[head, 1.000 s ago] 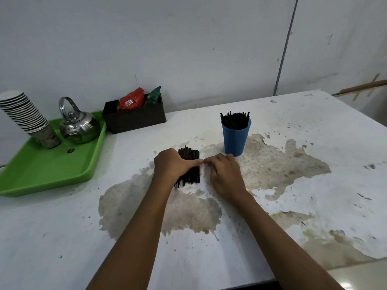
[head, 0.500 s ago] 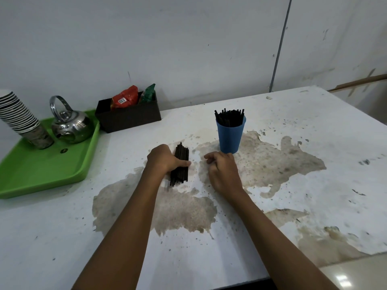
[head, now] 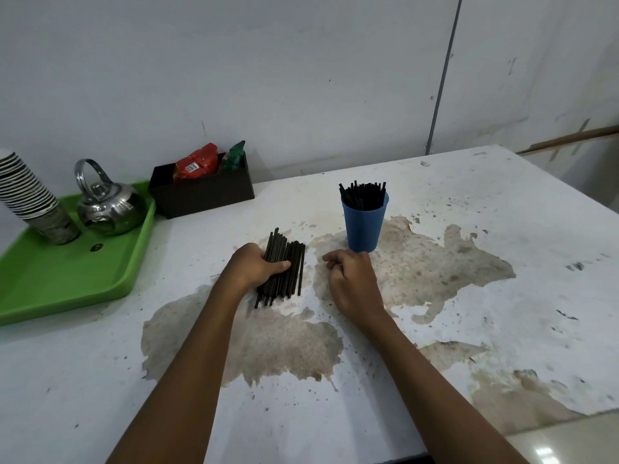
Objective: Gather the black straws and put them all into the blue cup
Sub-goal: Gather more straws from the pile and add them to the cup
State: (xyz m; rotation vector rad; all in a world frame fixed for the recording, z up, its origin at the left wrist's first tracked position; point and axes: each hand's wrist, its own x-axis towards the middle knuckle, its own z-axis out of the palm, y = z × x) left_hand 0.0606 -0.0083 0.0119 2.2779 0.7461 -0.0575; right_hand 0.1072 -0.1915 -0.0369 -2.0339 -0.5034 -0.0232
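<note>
Stacked paper cups [head: 23, 189] with ribbed rims lean beside a shiny steel kettle [head: 109, 205] on a glossy green plastic tray [head: 67, 279]. Behind it, a matte black box [head: 204, 192] holds crinkled red and green snack packets [head: 197, 160]. On the worn white table [head: 469, 202], its coating peeled to rough brown patches, my left hand [head: 254, 266] curls round a loose bundle of thin black straws [head: 284, 266] lying flat, thumb pressed across them. My right hand [head: 351, 279] rests just beside the bundle, fingers curled and holding nothing that I can see. Beyond it stands the tapered blue cup [head: 364, 222], upright, more straws bristling from it.
</note>
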